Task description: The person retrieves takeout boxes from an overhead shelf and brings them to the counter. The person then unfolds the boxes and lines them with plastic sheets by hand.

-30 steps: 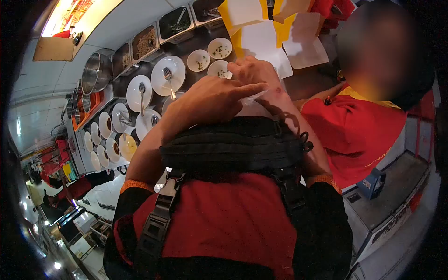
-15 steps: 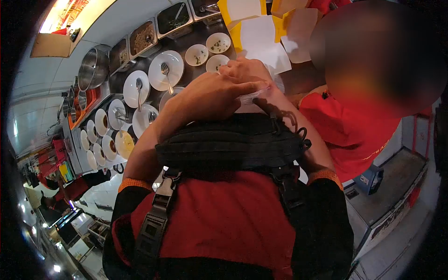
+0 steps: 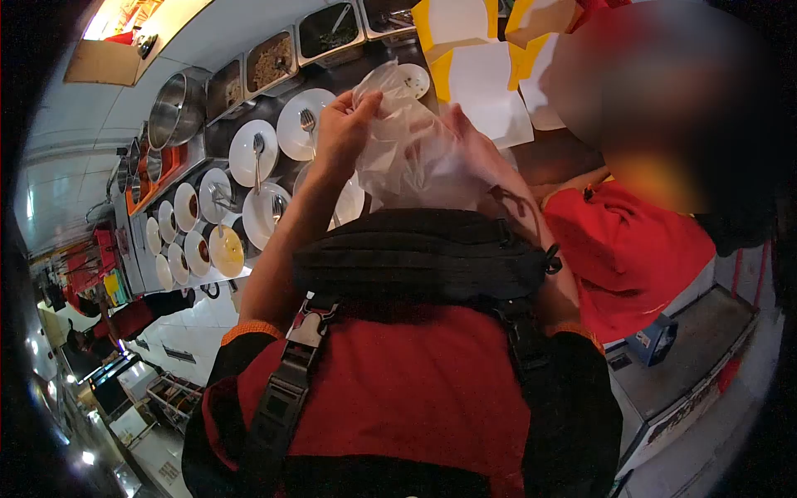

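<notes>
A panel [image 3: 123, 17] is glowing at the upper left of the frame, its surface washing out toward white and yellow. Small lamps [image 3: 88, 458] are glaring as spots at the lower left, and a steel bowl [image 3: 170, 116] is catching glints at the upper left. The plastic bag [image 3: 407, 158] near the centre is shining pale (it is letting some light through), while the shirt [image 3: 415, 373] at the lower centre is sinking into dimness. A heavy blur is smearing the upper right. The wide lens is bending the left side, and black borders are swallowing the corners.
</notes>
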`<state>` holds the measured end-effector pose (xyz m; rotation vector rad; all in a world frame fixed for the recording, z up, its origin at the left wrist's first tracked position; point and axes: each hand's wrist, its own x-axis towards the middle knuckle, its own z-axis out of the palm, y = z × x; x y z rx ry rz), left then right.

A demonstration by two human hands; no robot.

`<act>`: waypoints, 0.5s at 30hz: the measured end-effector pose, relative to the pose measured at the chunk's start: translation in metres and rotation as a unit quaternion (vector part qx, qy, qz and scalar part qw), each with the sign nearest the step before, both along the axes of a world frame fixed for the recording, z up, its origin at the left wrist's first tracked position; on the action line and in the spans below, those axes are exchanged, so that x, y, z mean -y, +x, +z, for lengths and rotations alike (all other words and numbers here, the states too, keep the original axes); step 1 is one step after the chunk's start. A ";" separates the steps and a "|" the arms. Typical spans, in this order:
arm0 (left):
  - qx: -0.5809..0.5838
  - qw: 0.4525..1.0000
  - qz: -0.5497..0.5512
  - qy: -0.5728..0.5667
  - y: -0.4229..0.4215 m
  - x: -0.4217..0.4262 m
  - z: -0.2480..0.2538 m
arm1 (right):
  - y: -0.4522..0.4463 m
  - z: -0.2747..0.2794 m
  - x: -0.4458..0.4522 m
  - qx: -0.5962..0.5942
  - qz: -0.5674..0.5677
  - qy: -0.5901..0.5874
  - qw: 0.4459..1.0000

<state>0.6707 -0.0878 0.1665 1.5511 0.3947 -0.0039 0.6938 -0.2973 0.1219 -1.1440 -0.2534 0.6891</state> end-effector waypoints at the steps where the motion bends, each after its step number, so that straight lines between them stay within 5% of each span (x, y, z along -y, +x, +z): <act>1: -0.024 0.999 0.019 -0.027 0.002 0.002 -0.007 | -0.003 0.001 0.005 -0.189 0.022 0.033 0.981; 2: -0.033 0.999 0.026 -0.021 0.005 0.004 -0.013 | -0.003 0.000 0.009 -0.189 0.026 0.032 0.981; 4: -0.046 0.999 0.020 -0.015 0.011 0.004 -0.027 | -0.004 -0.011 0.020 0.119 0.051 -0.100 0.987; 8: -0.058 0.998 -0.016 -0.021 0.025 0.007 -0.045 | 0.010 -0.061 0.054 0.077 -0.028 -0.274 0.958; 10: -0.072 0.996 -0.052 -0.019 0.033 0.006 -0.059 | 0.016 -0.064 0.063 0.127 -0.254 -0.329 0.901; 11: -0.116 0.990 -0.077 -0.004 0.036 0.006 -0.070 | 0.020 -0.066 0.067 0.125 -0.256 -0.331 0.900; 13: -0.160 0.981 -0.106 0.009 0.039 0.012 -0.088 | 0.035 -0.067 0.071 0.171 -0.367 -0.439 0.802; 15: -0.139 0.980 -0.130 0.068 0.041 0.026 -0.104 | 0.048 -0.060 0.072 0.189 -0.389 -0.484 0.761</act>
